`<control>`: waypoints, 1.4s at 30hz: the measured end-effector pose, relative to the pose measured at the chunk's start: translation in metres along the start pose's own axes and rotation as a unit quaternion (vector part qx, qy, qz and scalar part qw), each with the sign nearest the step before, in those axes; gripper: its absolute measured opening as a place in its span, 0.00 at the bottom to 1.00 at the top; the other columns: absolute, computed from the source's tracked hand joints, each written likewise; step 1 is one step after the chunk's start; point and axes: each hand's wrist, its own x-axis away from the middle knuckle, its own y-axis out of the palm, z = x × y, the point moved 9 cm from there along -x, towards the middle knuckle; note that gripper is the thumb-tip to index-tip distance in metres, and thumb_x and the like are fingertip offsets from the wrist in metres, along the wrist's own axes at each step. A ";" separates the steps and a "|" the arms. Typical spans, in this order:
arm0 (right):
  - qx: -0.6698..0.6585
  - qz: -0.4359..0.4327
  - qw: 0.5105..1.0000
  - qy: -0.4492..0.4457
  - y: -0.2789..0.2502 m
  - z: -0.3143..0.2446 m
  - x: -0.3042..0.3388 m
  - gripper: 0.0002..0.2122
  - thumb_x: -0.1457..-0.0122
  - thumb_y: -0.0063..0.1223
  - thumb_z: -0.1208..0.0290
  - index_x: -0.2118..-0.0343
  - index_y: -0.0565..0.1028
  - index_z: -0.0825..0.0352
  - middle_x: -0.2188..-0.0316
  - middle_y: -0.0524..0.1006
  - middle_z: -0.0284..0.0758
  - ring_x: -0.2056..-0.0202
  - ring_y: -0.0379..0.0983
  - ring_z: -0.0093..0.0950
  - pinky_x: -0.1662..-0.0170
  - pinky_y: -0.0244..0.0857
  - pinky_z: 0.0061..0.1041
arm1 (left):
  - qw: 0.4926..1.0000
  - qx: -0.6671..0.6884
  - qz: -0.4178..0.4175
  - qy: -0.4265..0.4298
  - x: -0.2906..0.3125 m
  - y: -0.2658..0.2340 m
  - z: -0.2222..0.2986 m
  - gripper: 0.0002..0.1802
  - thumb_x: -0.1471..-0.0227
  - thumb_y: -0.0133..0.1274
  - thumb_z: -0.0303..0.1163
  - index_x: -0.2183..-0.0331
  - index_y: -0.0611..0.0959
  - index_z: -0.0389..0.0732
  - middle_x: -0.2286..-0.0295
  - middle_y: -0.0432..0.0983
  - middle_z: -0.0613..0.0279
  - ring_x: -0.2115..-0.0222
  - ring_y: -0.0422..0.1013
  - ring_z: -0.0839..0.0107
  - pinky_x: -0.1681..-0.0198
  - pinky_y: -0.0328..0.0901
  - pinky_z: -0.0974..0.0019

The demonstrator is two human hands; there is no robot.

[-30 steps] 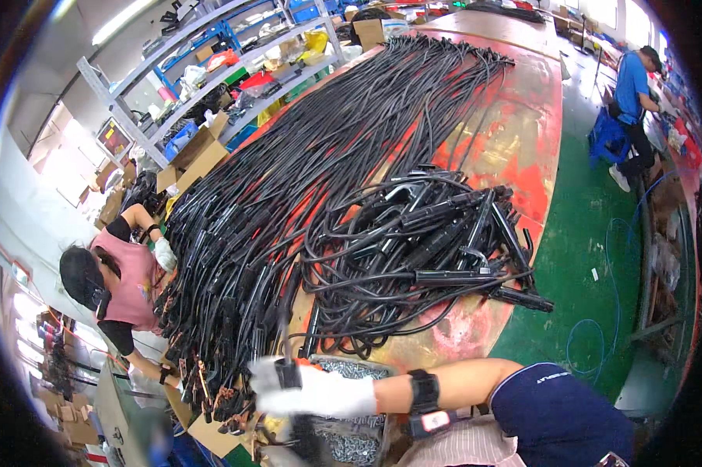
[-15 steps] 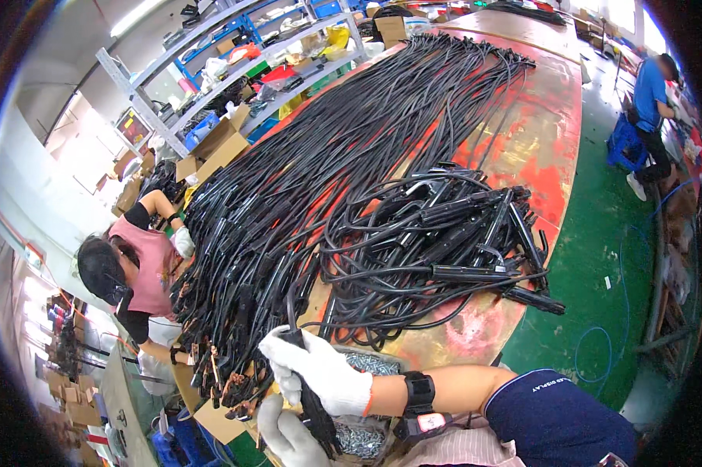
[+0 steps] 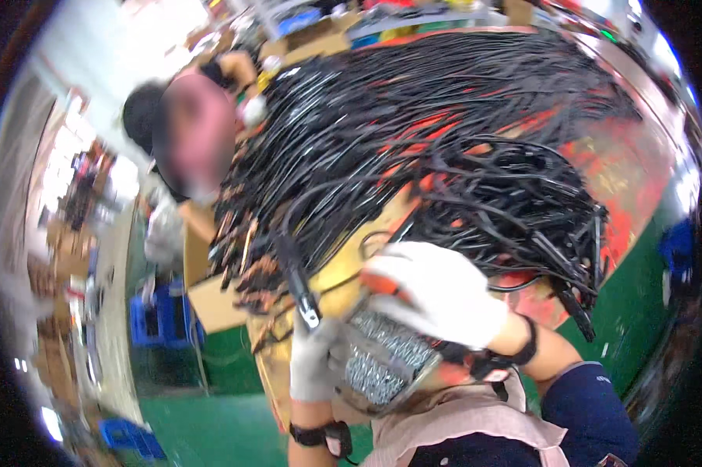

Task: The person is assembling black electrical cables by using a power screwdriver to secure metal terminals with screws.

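My left hand (image 3: 317, 359), in a pale glove, is closed on the lower end of a black cable handle (image 3: 296, 274). A shiny metal piece shows at that end, and the cable curves up from the handle toward the pile. My right hand (image 3: 448, 292), also gloved and blurred by motion, curls around an orange-and-black tool (image 3: 385, 285) whose shape is mostly hidden. Below and between the hands sits a divided clear box of small silver screws (image 3: 376, 377), close against my apron.
Many black cables (image 3: 382, 101) cover the table (image 3: 623, 183), with a coiled heap (image 3: 506, 210) at the right. Copper-coloured ends (image 3: 246, 241) lie at the left edge. A co-worker in pink (image 3: 203, 124) stands at the left, near a cardboard box (image 3: 222, 303) and blue crate (image 3: 162, 315).
My view has swung left and down. My right hand has left the black cable handle and moved right, now around the orange-and-black tool. My left hand holds the handle's metal end.
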 end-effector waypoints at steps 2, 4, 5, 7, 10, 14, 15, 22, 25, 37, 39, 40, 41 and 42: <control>0.002 -0.215 0.968 0.132 0.034 0.012 0.035 0.27 0.47 0.60 0.51 0.49 0.71 0.63 0.64 0.75 0.42 0.63 0.76 0.40 0.63 0.69 0.34 | 0.991 0.113 0.033 -0.067 -0.014 -0.034 -0.025 0.21 0.42 0.53 0.32 0.48 0.69 0.49 0.82 0.60 0.74 0.88 0.55 0.83 0.88 0.52 0.79; 0.081 -0.253 0.955 0.134 0.052 0.015 0.059 0.30 0.48 0.60 0.51 0.46 0.68 0.62 0.62 0.74 0.43 0.64 0.76 0.39 0.63 0.69 0.33 | 0.989 0.112 0.033 -0.091 -0.021 -0.022 -0.031 0.19 0.40 0.52 0.34 0.48 0.70 0.49 0.83 0.59 0.75 0.88 0.54 0.84 0.88 0.50 0.77; 0.085 -0.251 0.952 0.152 0.055 0.014 0.059 0.31 0.48 0.61 0.51 0.45 0.66 0.62 0.61 0.73 0.43 0.65 0.76 0.39 0.63 0.69 0.34 | 0.988 0.116 0.041 -0.095 -0.026 -0.026 -0.036 0.19 0.40 0.52 0.34 0.48 0.70 0.49 0.83 0.59 0.75 0.88 0.54 0.84 0.88 0.50 0.77; 0.103 -0.243 0.946 0.186 0.059 0.015 0.058 0.32 0.49 0.61 0.53 0.43 0.65 0.62 0.60 0.73 0.42 0.65 0.76 0.39 0.64 0.69 0.35 | 0.977 0.192 0.044 -0.083 -0.033 -0.036 -0.047 0.19 0.40 0.52 0.38 0.48 0.71 0.49 0.83 0.60 0.74 0.88 0.55 0.83 0.88 0.50 0.75; 0.061 -0.278 0.929 0.236 0.074 0.026 0.067 0.35 0.48 0.60 0.55 0.40 0.60 0.63 0.56 0.75 0.47 0.65 0.77 0.45 0.64 0.72 0.39 | 0.961 0.260 -0.063 -0.074 -0.031 -0.033 -0.044 0.18 0.40 0.52 0.40 0.49 0.72 0.48 0.82 0.61 0.74 0.85 0.59 0.82 0.85 0.52 0.76; -0.080 -0.231 0.911 0.331 0.071 0.048 0.067 0.45 0.60 0.67 0.56 0.39 0.58 0.65 0.52 0.75 0.48 0.61 0.78 0.45 0.57 0.72 0.38 | 0.971 0.232 0.002 -0.065 -0.036 -0.039 -0.050 0.22 0.45 0.55 0.26 0.49 0.71 0.47 0.68 0.75 0.60 0.70 0.72 0.73 0.69 0.69 0.71; -0.095 -0.170 0.940 0.280 0.060 0.049 0.061 0.44 0.62 0.69 0.57 0.40 0.60 0.66 0.54 0.76 0.46 0.60 0.78 0.41 0.55 0.71 0.36 | 0.972 0.228 -0.005 -0.059 -0.034 -0.027 -0.043 0.27 0.46 0.54 0.25 0.45 0.71 0.46 0.60 0.75 0.51 0.65 0.73 0.67 0.60 0.72 0.66; -0.788 0.048 0.599 0.135 0.039 0.042 0.004 0.34 0.47 0.62 0.61 0.40 0.61 0.67 0.54 0.71 0.34 0.51 0.70 0.27 0.48 0.68 0.34 | 0.975 0.214 -0.032 -0.058 -0.041 -0.022 -0.034 0.24 0.43 0.50 0.25 0.46 0.68 0.47 0.70 0.71 0.62 0.76 0.68 0.75 0.75 0.64 0.72; -0.708 0.233 0.629 0.219 0.028 0.022 0.006 0.31 0.39 0.56 0.63 0.37 0.56 0.62 0.48 0.70 0.36 0.60 0.71 0.26 0.64 0.73 0.29 | 0.970 0.217 -0.072 -0.081 -0.044 -0.026 -0.042 0.22 0.41 0.49 0.27 0.46 0.68 0.49 0.77 0.67 0.70 0.82 0.63 0.80 0.82 0.58 0.76; -0.528 0.191 0.761 0.326 0.049 -0.014 0.031 0.20 0.52 0.53 0.81 0.56 0.60 0.69 0.80 0.68 0.35 0.85 0.70 0.32 0.80 0.68 0.29 | 0.951 0.272 -0.121 -0.082 -0.046 -0.027 -0.042 0.25 0.45 0.52 0.26 0.48 0.62 0.43 0.83 0.65 0.70 0.90 0.58 0.82 0.89 0.52 0.77; -0.533 0.152 0.796 0.244 0.050 -0.014 0.033 0.31 0.52 0.54 0.84 0.46 0.53 0.60 0.68 0.68 0.35 0.85 0.68 0.28 0.82 0.68 0.26 | 0.964 0.235 -0.109 -0.065 -0.043 -0.025 -0.041 0.25 0.44 0.53 0.28 0.46 0.65 0.48 0.82 0.63 0.72 0.89 0.57 0.82 0.88 0.52 0.77; -0.535 0.132 0.810 0.202 0.051 -0.013 0.036 0.37 0.52 0.54 0.85 0.41 0.49 0.55 0.62 0.68 0.35 0.85 0.67 0.25 0.82 0.67 0.25 | 0.975 0.195 -0.095 -0.048 -0.043 -0.025 -0.040 0.26 0.44 0.53 0.29 0.44 0.68 0.52 0.81 0.60 0.74 0.88 0.56 0.82 0.87 0.52 0.76; -0.536 0.112 0.822 0.160 0.052 -0.015 0.038 0.43 0.52 0.54 0.87 0.36 0.45 0.51 0.57 0.68 0.35 0.85 0.65 0.23 0.83 0.67 0.24 | 0.975 0.196 -0.096 -0.047 -0.043 -0.023 -0.039 0.26 0.44 0.53 0.29 0.44 0.68 0.52 0.81 0.60 0.74 0.88 0.56 0.82 0.87 0.52 0.76; -0.537 0.090 0.831 0.118 0.054 -0.023 0.036 0.49 0.52 0.55 0.88 0.32 0.41 0.47 0.51 0.68 0.34 0.84 0.64 0.21 0.84 0.67 0.23 | 0.976 0.192 -0.088 -0.050 -0.044 -0.024 -0.039 0.28 0.45 0.54 0.27 0.44 0.67 0.52 0.81 0.60 0.74 0.88 0.56 0.82 0.87 0.52 0.77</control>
